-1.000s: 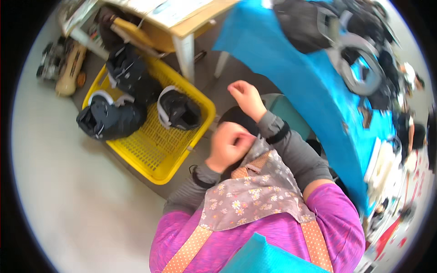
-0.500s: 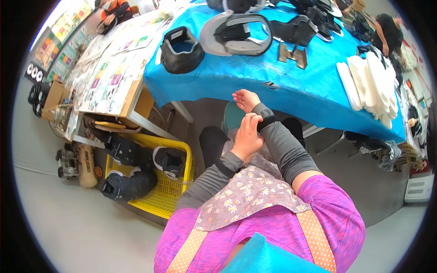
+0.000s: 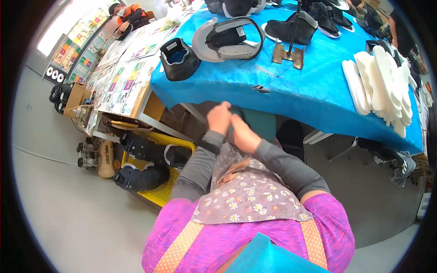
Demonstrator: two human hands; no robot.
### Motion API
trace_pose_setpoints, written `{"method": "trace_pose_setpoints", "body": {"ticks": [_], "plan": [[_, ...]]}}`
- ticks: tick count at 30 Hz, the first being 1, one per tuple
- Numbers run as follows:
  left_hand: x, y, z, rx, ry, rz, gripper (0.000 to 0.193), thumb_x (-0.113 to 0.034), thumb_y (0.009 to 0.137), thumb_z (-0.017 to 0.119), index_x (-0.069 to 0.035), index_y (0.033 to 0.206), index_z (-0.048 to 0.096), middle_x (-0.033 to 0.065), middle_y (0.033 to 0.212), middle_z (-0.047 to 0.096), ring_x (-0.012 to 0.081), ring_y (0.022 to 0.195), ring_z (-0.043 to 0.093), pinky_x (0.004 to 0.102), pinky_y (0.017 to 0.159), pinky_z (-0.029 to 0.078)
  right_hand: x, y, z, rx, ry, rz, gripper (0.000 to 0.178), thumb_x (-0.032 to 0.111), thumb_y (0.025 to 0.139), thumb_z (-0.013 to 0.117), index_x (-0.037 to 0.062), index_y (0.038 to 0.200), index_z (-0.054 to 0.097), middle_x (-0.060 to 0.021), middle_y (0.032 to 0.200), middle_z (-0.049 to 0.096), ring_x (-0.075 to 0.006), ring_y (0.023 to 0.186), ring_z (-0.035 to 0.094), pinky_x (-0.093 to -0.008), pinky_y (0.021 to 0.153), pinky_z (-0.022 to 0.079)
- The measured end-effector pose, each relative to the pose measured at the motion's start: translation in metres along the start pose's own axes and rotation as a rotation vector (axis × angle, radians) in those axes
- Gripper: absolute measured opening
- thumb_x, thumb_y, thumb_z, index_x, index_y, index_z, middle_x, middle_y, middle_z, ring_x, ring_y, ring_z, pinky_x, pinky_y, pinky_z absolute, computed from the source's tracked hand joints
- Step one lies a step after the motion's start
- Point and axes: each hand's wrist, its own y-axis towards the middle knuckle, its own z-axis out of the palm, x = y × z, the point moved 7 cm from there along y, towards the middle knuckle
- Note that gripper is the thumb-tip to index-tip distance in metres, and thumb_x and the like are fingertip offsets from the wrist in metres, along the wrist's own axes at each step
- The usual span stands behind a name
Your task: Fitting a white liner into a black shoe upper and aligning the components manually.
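Note:
My left hand [image 3: 219, 119] is closed, its fingers curled in. Close on its right is my right hand [image 3: 245, 136], slanting up toward it; motion blurs its fingers. Both are low over my lap, in front of the table's near edge. A dark shape [image 3: 237, 112] shows just beyond them, too blurred to name. Whether either hand holds anything is hidden. Dark grey sleeves cover my forearms. Nearest on the blue-covered table [image 3: 214, 84] are a black shoe upper [image 3: 179, 59] and a grey-and-black padded shell [image 3: 227, 40].
White foam-like insoles [image 3: 380, 86] are stacked at right, and a metal stand [image 3: 288, 55] is beside a black shoe [image 3: 293, 28]. At left, a yellow basket [image 3: 165, 191] holds black boots [image 3: 143, 176]. Another person [image 3: 129, 18] sits at far left. A teal stool [image 3: 261, 123] is under the table edge.
My left hand has moved up and left, off my right wrist and sleeve. The right hand has come down and turned in toward it. The view has shifted slightly.

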Motion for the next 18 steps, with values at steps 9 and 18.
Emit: {"method": "trace_pose_setpoints", "body": {"ticks": [9,18], "plan": [[-0.126,0.056,-0.147,-0.037,-0.49,0.425,0.028,-0.001,0.076,0.047,0.003,0.098,0.064,0.0167,0.086,0.068,0.0267,0.079,0.068,0.0338,0.074,0.052,-0.053,-0.087,-0.052,-0.177,1.666,0.398,0.056,0.066,0.088,0.054,0.0149,0.11,0.056,-0.0101,0.125,0.06,-0.0271,0.109,0.059,-0.0448,0.09,0.048],[-0.322,0.058,-0.335,0.469,-0.393,0.945,0.021,-0.01,0.085,0.064,-0.006,0.106,0.07,0.0103,0.081,0.066,0.025,0.074,0.062,0.0339,0.068,0.05,0.161,-0.258,-0.407,-0.941,1.243,-0.76,0.01,0.006,0.092,0.051,0.0086,0.084,0.055,0.0049,0.054,0.033,-0.0096,0.049,0.039,-0.0285,0.061,0.038]]}}
